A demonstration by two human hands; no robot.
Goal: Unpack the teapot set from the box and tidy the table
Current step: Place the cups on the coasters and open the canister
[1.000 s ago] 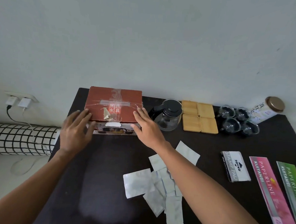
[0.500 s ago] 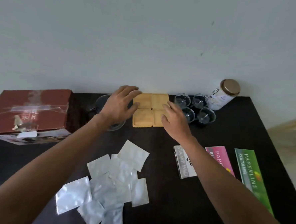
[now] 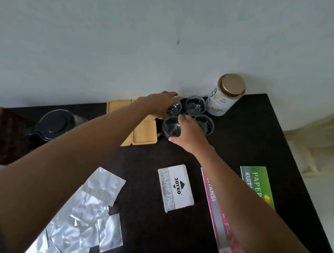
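**Gathering the glass cups**

Left hand (image 3: pixel 159 104) grips the far-left glass cup (image 3: pixel 174 108); right hand (image 3: pixel 189 135) wraps the near-left cup (image 3: pixel 171 127), both at the surface's (image 3: pixel 249 135) back edge. Judged tidying; next, lift them clear of neighbouring cups (image 3: pixel 195 106)

In front of me is a dark tabletop (image 3: pixel 249 143) pushed up against a plain pale wall (image 3: pixel 128 36). Near me on the left lies a messy pile of shiny silver packets (image 3: pixel 90 215), some on top of others. In the middle sits a small white and grey box (image 3: pixel 175 187) that says STAMP PAD. Just to its right is a long pink booklet (image 3: pixel 215 213), and a green booklet (image 3: pixel 256 182) lies beside that one. At the back by the wall stands a white tin (image 3: pixel 222 98) with a round gold lid. Off the right edge I can see a bit of light wooden frame (image 3: pixel 317 155).
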